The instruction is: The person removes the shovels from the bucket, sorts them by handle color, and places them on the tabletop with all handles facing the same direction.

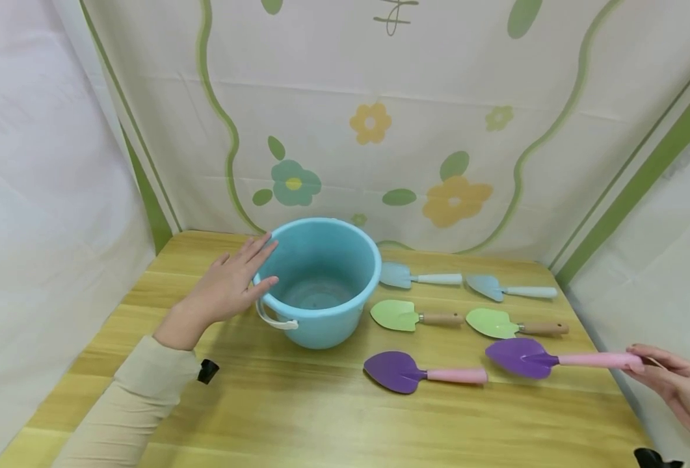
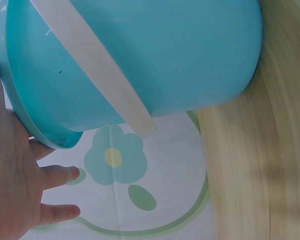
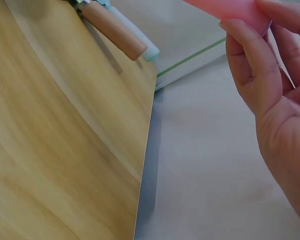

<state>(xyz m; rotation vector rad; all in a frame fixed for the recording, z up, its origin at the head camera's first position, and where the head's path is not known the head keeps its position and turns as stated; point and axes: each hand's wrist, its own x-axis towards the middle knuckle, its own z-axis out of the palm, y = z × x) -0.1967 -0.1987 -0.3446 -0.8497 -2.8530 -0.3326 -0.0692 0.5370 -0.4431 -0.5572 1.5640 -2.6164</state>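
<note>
A light blue bucket [image 1: 321, 325] with a white handle [image 2: 97, 65] stands upright on the wooden table. My left hand [image 1: 227, 286] rests at its left rim, fingers spread and fairly straight; the left wrist view has the hand [image 2: 15, 175] beside that rim. At the table's right edge my right hand [image 1: 675, 383] pinches the end of the pink grip of a purple trowel [image 1: 520, 357], between thumb and fingers. The blade points left, close below a green trowel. In the right wrist view only the pink grip [image 3: 235, 10] shows of it; the blade is out of frame.
Another purple trowel [image 1: 394, 372] lies in front of the bucket. Two green trowels [image 1: 394, 315] with wooden grips lie to the bucket's right, and two pale blue trowels [image 1: 485, 286] lie behind them. A flowered cloth [image 1: 321, 84] hangs along the table's back.
</note>
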